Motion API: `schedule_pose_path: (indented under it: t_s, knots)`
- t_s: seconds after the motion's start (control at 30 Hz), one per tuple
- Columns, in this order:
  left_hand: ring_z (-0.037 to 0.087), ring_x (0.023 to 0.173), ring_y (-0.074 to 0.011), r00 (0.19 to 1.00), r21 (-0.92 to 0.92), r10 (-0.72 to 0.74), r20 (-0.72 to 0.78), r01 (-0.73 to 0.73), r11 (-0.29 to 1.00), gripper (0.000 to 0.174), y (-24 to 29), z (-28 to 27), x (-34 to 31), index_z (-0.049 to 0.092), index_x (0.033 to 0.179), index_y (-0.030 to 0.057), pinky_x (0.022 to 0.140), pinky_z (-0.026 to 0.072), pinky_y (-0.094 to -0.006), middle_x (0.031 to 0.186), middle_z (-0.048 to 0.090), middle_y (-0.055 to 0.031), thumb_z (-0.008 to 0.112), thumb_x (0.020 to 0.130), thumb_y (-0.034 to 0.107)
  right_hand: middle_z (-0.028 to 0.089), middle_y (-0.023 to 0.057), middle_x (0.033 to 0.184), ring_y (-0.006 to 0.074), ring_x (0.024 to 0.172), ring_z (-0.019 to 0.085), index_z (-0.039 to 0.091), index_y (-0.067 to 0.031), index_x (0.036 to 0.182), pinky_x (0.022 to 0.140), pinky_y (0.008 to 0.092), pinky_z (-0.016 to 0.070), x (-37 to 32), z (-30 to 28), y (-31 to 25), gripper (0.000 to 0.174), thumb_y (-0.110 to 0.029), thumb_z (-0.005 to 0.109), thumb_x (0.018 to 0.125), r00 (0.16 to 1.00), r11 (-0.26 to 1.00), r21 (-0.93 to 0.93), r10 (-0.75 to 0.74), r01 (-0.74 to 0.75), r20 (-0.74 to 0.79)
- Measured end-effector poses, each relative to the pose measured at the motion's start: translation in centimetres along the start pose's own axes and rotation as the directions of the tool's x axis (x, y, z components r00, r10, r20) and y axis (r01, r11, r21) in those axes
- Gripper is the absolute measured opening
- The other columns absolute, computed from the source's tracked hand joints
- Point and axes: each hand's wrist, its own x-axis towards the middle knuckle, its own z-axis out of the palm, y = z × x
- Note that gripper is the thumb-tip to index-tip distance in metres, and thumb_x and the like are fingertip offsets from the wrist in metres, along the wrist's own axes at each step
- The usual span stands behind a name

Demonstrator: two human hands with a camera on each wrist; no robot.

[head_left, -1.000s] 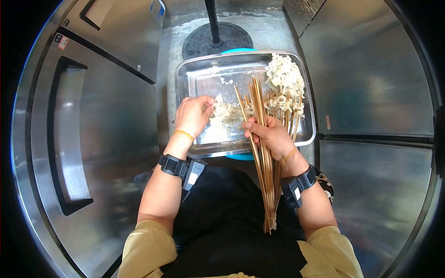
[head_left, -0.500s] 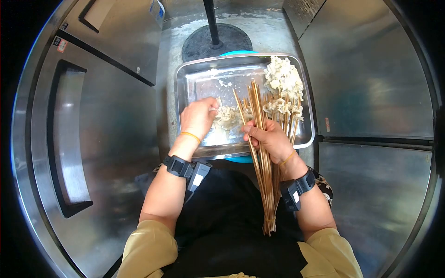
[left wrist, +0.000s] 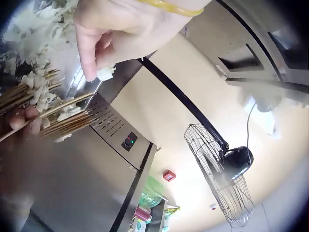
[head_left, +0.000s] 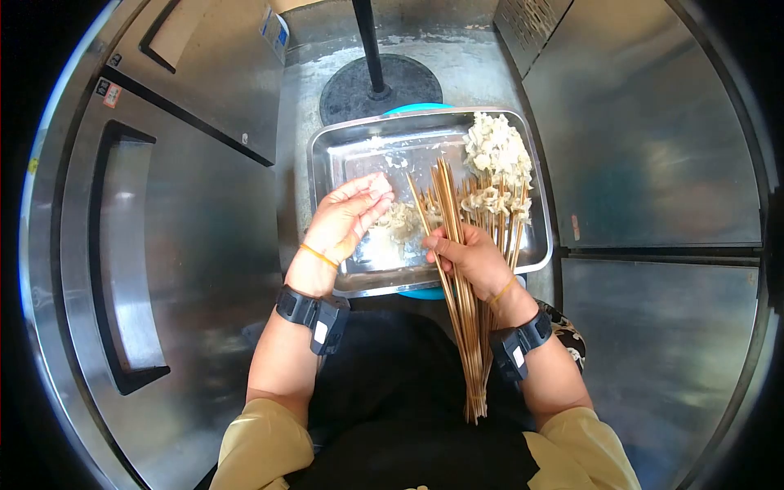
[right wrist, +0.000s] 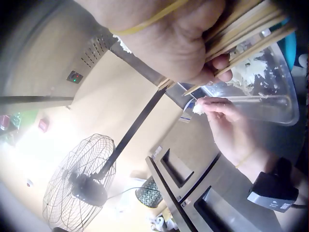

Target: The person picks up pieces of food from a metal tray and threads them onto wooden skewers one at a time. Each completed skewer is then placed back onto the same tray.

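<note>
My left hand (head_left: 347, 216) is above the left part of a shallow metal tray (head_left: 347, 159), pinching a small whitish piece of food (right wrist: 198, 108) between thumb and fingertips. Below and beside it lies a loose pile of pale food strips (head_left: 396, 222). My right hand (head_left: 478, 261) grips a long bundle of bamboo skewers (head_left: 469, 351) over the tray's front edge. One skewer (head_left: 418, 200) stands apart from the bundle at the thumb, its bare tip pointing away from me. Skewers threaded with pale pieces (head_left: 488, 200) lie at the tray's right.
A heap of whitish pieces (head_left: 496, 147) fills the tray's far right corner. Something blue (head_left: 420, 107) shows under the tray. Behind stands the round black base (head_left: 380, 86) of a fan (right wrist: 79, 183). Steel cabinets (head_left: 204, 269) flank both sides.
My left hand has come up off the pile with a whitish piece, its fingers turning into view. My right hand keeps its hold on the skewers. The head view has tilted slightly upward.
</note>
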Motion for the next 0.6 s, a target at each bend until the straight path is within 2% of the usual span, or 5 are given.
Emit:
schedule_pose_path:
  t_s: [0.1,0.2,0.3,0.47,0.6]
  knots:
    - [0.060,0.092,-0.0190,0.998,-0.094,-0.066,-0.026,0.063,0.994,0.023,-0.4,0.8,0.1,0.057,0.107,-0.0009,0.082,0.0513,-0.0279,0.096,0.062,-0.0116,0.057,0.085,0.002,0.061,0.0017,0.068,0.0036,0.052,0.048,0.058,-0.0067,0.085,0.048,0.0156,0.0377,0.2,-0.1,0.3,0.009,-0.014,0.064,0.084,0.999,1.000,-0.003,-0.012,0.012,0.032]
    - [0.060,0.086,-0.0159,0.996,-0.074,-0.046,-0.071,0.040,0.996,0.019,-0.8,0.7,0.5,0.058,0.103,0.0005,0.077,0.0510,-0.0252,0.095,0.063,-0.0100,0.058,0.085,0.003,0.061,0.0019,0.068,0.0040,0.052,0.049,0.058,-0.0060,0.085,0.049,0.0158,0.0384,0.2,-0.2,0.3,0.009,-0.014,0.063,0.084,0.998,1.000,0.003,-0.008,0.008,0.068]
    - [0.059,0.083,-0.0135,0.998,-0.093,-0.028,-0.052,0.023,0.995,0.019,-1.3,0.6,1.2,0.059,0.104,0.0013,0.074,0.0499,-0.0230,0.094,0.063,-0.0085,0.059,0.085,0.004,0.061,0.0025,0.068,0.0042,0.053,0.049,0.059,-0.0049,0.087,0.050,0.0161,0.0390,0.0,-0.1,0.2,0.010,-0.014,0.062,0.085,0.993,1.000,0.002,-0.016,0.016,0.113]
    - [0.059,0.085,-0.0137,1.000,-0.092,0.002,0.007,-0.001,0.996,0.021,-1.4,1.9,1.1,0.059,0.107,0.0012,0.075,0.0496,-0.0228,0.096,0.063,-0.0096,0.057,0.086,0.006,0.061,0.0034,0.068,0.0044,0.053,0.049,0.060,-0.0034,0.088,0.050,0.0163,0.0397,0.0,-0.1,0.3,0.011,-0.014,0.061,0.086,0.986,1.000,0.014,-0.019,0.017,0.166]
    - [0.060,0.089,-0.0152,0.999,-0.054,0.034,0.037,-0.032,0.998,0.019,-1.0,2.6,0.7,0.058,0.106,0.0014,0.076,0.0498,-0.0224,0.101,0.063,-0.0119,0.056,0.087,0.007,0.061,0.0035,0.069,0.0045,0.052,0.049,0.060,-0.0033,0.088,0.050,0.0163,0.0397,0.0,-0.3,0.3,0.011,-0.014,0.061,0.086,0.990,1.000,0.010,-0.005,0.004,0.139]
